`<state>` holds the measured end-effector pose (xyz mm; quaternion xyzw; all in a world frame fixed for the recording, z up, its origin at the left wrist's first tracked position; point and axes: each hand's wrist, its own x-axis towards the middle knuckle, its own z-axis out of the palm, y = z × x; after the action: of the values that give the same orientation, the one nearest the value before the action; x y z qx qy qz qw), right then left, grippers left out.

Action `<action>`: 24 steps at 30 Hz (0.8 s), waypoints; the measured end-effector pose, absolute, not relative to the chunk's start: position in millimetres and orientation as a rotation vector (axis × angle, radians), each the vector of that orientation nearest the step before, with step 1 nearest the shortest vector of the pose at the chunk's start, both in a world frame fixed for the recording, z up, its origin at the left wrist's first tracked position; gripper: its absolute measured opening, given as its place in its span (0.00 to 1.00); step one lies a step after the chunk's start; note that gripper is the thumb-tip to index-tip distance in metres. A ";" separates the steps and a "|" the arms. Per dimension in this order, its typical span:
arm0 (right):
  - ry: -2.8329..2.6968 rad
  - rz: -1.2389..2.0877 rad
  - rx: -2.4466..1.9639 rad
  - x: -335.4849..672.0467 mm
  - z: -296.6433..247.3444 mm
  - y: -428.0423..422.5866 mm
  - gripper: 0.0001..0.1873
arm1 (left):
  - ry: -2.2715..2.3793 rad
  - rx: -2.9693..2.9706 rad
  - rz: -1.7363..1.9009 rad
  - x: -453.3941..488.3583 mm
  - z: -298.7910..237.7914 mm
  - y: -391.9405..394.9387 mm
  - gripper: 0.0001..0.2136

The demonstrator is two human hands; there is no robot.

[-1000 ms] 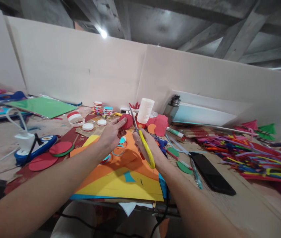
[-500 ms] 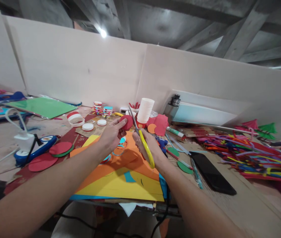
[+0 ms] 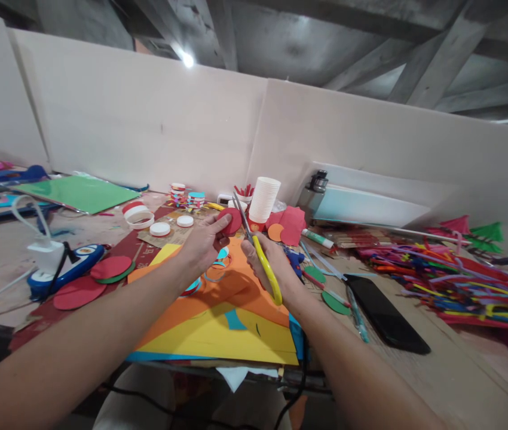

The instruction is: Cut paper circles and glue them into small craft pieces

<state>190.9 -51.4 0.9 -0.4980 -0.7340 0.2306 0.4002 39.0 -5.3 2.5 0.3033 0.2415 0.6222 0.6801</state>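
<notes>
Between thumb and fingers, my left hand (image 3: pixel 204 243) pinches a red paper circle (image 3: pixel 232 221). My right hand (image 3: pixel 272 263) is closed round the yellow handles of a pair of scissors (image 3: pixel 266 272). The blades point up and away, just beside the right edge of the red circle; whether they touch it I cannot tell. Beneath both hands lie orange paper (image 3: pixel 240 286) and yellow paper (image 3: pixel 218 340), with a small blue scrap (image 3: pixel 235 319) on the yellow sheet. Small blue-topped pieces are partly hidden by my left wrist.
A stack of white paper cups (image 3: pixel 265 200) stands behind my hands. Left are red circles (image 3: pixel 79 292) and a blue power strip (image 3: pixel 66 272). Right lie a black phone (image 3: pixel 386 313), a pen (image 3: pixel 358 313), a glue stick (image 3: pixel 317 238) and many pipe cleaners (image 3: pixel 460 280). A pale board (image 3: pixel 146 119) closes the back.
Almost nothing differs. The whole view has shifted very slightly; both hands keep the same hold on the paper circle and the scissors.
</notes>
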 end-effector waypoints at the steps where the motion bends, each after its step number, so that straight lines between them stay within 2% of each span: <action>1: -1.857 0.575 -1.261 190.9 1.7 -51.8 0.22 | 0.545 0.683 1.397 38.7 2.4 -4.6 0.07; 13: -1.860 0.580 -1.281 194.2 3.6 -51.4 0.23 | 0.551 0.764 1.379 32.8 3.0 1.5 0.14; 24: -1.866 0.578 -1.332 197.4 2.4 -47.2 0.22 | 0.656 0.859 1.349 25.5 5.3 6.9 0.11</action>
<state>197.4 -47.2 2.4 -0.5214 -0.7304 0.2264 0.3787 25.5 6.9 5.3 0.3778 0.2888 0.5935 0.6493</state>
